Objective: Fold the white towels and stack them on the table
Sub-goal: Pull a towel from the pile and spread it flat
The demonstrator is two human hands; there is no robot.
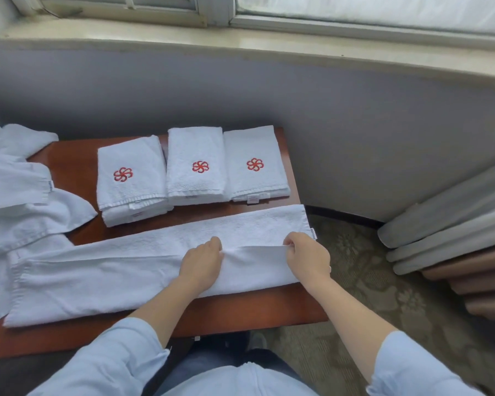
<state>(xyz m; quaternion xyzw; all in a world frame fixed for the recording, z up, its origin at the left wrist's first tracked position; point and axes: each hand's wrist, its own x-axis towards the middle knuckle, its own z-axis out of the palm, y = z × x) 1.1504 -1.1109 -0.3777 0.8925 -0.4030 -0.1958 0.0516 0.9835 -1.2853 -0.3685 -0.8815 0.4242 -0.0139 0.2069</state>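
Observation:
A long white towel [103,270] lies lengthwise across the near part of the brown table [69,158]. Its near edge is folded over toward the middle. My left hand [202,261] presses and pinches that folded edge near the towel's middle. My right hand [306,252] pinches the same edge close to the towel's right end. Behind it stand three folded white towels with red flower logos: a left stack [130,181], a middle one [196,164] and a right one [255,164].
A heap of unfolded white towels [17,190] covers the table's left end. A grey wall and a window sill run behind the table. Patterned carpet and folded curtains [455,232] lie to the right.

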